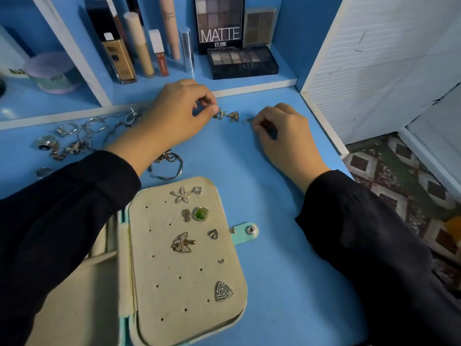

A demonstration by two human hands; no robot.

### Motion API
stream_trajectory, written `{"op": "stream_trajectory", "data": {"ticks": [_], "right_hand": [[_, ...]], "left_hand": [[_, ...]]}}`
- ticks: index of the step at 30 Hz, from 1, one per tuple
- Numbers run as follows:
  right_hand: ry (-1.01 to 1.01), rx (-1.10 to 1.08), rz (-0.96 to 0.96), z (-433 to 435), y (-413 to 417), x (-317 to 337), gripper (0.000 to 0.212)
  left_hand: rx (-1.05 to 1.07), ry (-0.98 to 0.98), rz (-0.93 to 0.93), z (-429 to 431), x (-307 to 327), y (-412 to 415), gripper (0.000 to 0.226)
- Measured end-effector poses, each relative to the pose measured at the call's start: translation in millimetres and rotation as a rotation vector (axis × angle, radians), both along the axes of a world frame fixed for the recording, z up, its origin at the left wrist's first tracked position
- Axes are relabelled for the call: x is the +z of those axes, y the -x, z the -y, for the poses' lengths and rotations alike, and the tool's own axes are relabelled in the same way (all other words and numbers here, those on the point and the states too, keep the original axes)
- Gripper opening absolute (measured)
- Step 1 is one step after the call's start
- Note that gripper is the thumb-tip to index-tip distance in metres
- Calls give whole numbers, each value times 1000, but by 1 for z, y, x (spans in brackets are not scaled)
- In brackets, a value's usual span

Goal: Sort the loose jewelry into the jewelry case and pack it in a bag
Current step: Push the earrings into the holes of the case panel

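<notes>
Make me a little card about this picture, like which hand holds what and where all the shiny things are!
left grip: left hand pinches a gold earring just above the blue table
right grip: right hand, fingers curled beside tiny bits; whether it holds one, cannot tell
case: jewelry case lies open, cream panel up
pinned on it: flower, green stone, butterfly, triangle
loose pile: rings and chains, by the left arm
shelf: makeup palettes
</notes>
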State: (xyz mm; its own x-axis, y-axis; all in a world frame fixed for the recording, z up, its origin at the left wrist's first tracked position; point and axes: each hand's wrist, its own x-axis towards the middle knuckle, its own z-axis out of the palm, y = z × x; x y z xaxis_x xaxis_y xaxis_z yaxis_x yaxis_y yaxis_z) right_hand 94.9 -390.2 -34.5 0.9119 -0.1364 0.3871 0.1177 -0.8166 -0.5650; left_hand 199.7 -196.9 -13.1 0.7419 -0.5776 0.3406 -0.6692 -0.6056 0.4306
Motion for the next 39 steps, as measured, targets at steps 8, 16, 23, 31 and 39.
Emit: {"op": "stream_trajectory", "data": {"ticks": [8, 16, 23, 31, 39], "right_hand": [[-65, 35, 31, -1, 4, 4, 5], [-112, 22, 41, 1, 4, 2, 7], [-88, 12, 46, 1, 3, 1, 16], [-135, 9, 43, 3, 3, 2, 12], [-291, -28, 22, -2, 14, 9, 14]], "left_hand": [[-9, 6, -47, -5, 1, 0, 14], [-13, -21, -60, -9, 2, 2, 20], [-12, -32, -61, -8, 4, 1, 16], [7, -27, -41, -10, 6, 4, 14], [36, 16, 2, -14, 18, 12, 15]]}}
